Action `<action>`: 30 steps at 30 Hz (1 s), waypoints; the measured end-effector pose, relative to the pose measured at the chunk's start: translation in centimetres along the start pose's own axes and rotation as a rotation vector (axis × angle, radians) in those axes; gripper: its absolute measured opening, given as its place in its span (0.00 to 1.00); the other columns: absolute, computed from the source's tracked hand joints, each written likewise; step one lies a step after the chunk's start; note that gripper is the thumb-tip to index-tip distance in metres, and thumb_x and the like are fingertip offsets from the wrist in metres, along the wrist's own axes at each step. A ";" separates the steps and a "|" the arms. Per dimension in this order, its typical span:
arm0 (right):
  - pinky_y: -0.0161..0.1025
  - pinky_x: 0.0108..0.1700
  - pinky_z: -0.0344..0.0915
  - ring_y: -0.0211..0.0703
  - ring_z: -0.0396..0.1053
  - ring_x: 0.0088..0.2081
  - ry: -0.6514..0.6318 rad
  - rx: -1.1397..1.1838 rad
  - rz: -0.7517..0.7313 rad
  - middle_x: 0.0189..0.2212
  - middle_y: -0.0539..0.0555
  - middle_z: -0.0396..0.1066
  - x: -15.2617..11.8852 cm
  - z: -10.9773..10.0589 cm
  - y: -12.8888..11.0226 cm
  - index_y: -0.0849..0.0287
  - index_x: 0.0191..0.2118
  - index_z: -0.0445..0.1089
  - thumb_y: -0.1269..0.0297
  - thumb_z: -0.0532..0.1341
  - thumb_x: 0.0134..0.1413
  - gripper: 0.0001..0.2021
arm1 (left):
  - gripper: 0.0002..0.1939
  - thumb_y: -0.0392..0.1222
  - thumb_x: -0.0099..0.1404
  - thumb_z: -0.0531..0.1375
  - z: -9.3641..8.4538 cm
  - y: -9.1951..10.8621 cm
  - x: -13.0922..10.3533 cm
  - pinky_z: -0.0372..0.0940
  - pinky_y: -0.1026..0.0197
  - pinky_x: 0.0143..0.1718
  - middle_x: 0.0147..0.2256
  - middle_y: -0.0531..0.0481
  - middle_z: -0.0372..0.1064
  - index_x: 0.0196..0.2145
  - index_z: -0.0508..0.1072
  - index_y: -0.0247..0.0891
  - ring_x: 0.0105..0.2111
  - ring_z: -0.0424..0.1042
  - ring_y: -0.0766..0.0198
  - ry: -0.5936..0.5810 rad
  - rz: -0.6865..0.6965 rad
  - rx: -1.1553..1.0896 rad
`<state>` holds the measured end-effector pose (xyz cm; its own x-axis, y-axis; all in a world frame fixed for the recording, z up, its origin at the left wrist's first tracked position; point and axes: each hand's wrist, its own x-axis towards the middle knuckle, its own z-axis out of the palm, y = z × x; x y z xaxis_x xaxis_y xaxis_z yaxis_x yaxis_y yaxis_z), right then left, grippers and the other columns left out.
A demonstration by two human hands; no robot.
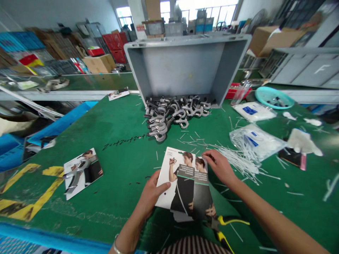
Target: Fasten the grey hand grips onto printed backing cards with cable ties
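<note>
Small print on the cards [185, 180] is too tiny to read; pliers [225, 229] at six o'clock hide their nose beneath them, one handle leaving frame.

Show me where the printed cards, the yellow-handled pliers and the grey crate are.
printed cards [185, 183], head view, middle of the top card
yellow-handled pliers [233, 221], head view, upper handle
grey crate [185, 67], head view, inner wall
</note>
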<state>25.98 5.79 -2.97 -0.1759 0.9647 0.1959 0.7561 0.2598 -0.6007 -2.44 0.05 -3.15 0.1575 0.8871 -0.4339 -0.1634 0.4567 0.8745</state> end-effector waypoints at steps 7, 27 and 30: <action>0.42 0.38 0.63 0.54 0.68 0.41 -0.085 -0.436 -0.002 0.33 0.61 0.70 6.3 -0.9 7.2 0.59 0.29 0.69 0.71 0.61 0.56 0.05 | 0.29 0.43 0.56 0.67 0.6 0.7 0.5 0.66 0.64 0.31 0.42 0.44 0.77 0.54 0.68 0.35 0.31 0.75 0.61 -0.042 -0.015 0.017; 0.40 0.30 0.74 0.42 0.76 0.28 0.351 0.785 -0.073 0.33 0.52 0.76 1.1 -4.8 -7.9 0.54 0.41 0.61 0.63 0.59 0.64 0.05 | 0.20 0.52 0.62 0.63 1.7 4.2 0.7 0.63 0.65 0.32 0.33 0.48 0.75 0.44 0.74 0.33 0.30 0.71 0.65 -0.102 0.222 0.103; 0.42 0.34 0.75 0.41 0.77 0.31 0.366 0.731 -0.134 0.35 0.52 0.76 -1.4 -3.0 -9.8 0.54 0.43 0.60 0.67 0.58 0.64 0.05 | 0.20 0.53 0.62 0.62 3.0 3.7 0.5 0.62 0.65 0.31 0.33 0.49 0.74 0.44 0.74 0.33 0.29 0.70 0.65 -0.069 0.249 0.135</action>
<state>20.68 1.78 4.97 0.0763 0.8818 0.4654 0.1202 0.4552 -0.8822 -0.02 2.03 0.52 0.1954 0.9620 -0.1907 -0.0747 0.2084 0.9752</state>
